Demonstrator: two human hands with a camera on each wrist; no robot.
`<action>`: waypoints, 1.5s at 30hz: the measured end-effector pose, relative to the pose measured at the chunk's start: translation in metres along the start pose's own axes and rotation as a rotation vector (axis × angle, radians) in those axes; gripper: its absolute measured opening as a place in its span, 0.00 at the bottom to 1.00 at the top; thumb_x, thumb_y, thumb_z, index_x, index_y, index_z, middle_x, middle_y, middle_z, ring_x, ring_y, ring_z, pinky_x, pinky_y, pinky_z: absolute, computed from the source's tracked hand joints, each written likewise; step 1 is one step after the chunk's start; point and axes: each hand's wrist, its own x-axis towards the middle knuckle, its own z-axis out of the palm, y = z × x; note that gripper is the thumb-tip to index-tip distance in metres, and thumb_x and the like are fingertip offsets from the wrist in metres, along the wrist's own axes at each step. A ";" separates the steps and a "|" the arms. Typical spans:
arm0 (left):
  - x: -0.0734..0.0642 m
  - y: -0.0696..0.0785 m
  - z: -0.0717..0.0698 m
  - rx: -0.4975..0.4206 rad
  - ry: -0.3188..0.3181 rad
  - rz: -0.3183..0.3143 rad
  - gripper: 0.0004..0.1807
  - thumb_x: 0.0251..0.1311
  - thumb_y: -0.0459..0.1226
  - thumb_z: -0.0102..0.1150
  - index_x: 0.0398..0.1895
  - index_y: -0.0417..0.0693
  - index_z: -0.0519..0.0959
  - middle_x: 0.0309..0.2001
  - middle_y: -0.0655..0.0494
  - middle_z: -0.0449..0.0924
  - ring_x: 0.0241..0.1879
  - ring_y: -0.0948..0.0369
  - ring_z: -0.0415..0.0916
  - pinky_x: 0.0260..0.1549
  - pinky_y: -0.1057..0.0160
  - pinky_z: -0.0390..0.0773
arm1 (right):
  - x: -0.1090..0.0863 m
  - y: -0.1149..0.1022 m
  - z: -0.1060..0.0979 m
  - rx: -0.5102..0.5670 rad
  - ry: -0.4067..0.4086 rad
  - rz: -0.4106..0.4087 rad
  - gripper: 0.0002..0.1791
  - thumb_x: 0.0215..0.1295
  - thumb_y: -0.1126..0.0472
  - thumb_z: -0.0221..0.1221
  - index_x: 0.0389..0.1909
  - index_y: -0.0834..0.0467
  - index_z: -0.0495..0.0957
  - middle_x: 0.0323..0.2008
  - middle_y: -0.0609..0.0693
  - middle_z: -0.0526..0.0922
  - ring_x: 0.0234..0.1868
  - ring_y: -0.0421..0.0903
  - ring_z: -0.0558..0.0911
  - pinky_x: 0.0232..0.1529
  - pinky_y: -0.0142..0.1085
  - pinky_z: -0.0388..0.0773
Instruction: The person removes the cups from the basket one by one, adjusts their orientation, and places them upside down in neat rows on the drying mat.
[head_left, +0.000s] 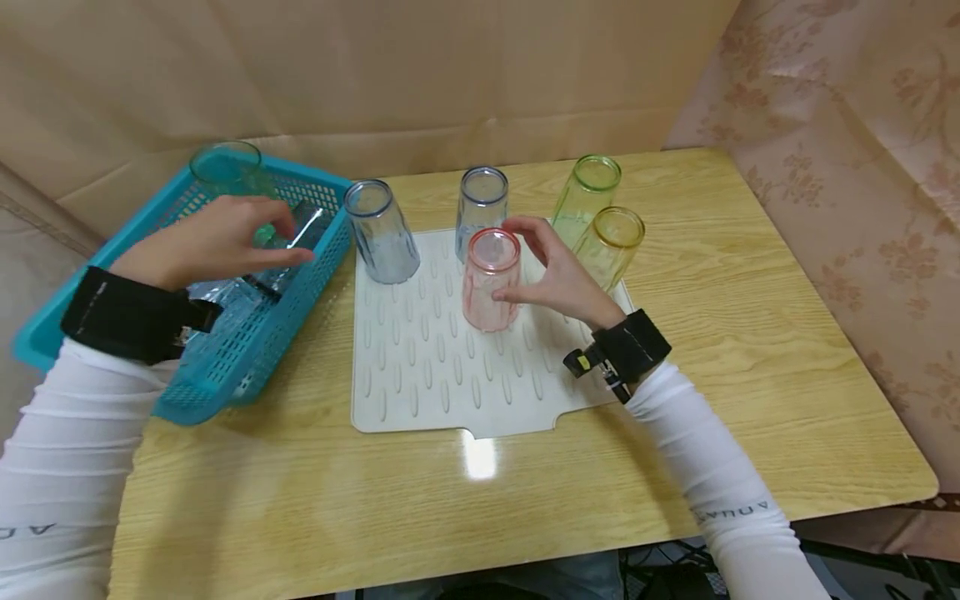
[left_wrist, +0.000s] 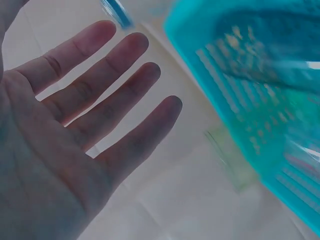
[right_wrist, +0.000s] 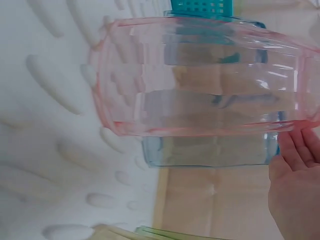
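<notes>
My left hand (head_left: 213, 242) hovers over the blue plastic basket (head_left: 307, 312). In the left wrist view its fingers (left_wrist: 112, 90) are extended and slightly spread, with an empty palm. Upside down on the white ridged mat (head_left: 420, 392) stands a pink-tinted glass (head_left: 491, 287). My right hand (head_left: 558, 275) is at the glass's right side, its thumb overlapping the front. Close by the upper end of the pink glass, the right wrist view shows the fingertips (right_wrist: 300, 137). A greenish glass (head_left: 225, 167) shows behind my left hand, at the basket's far end.
Two bluish glasses, one at the mat's left corner (head_left: 384, 237) and one behind the pink glass (head_left: 482, 200), stand upside down. On the right are a green glass (head_left: 585, 200) and a yellow glass (head_left: 609, 246). Clear plastic wrap (head_left: 232, 300) lies in the basket.
</notes>
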 end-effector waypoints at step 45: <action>-0.032 -0.089 0.042 -0.076 -0.389 -0.457 0.37 0.62 0.50 0.59 0.54 0.21 0.65 0.51 0.19 0.65 0.44 0.33 0.71 0.40 0.36 0.73 | -0.018 -0.027 0.025 -0.214 -0.285 -0.257 0.52 0.39 0.57 0.79 0.66 0.63 0.62 0.64 0.53 0.66 0.66 0.44 0.62 0.66 0.40 0.58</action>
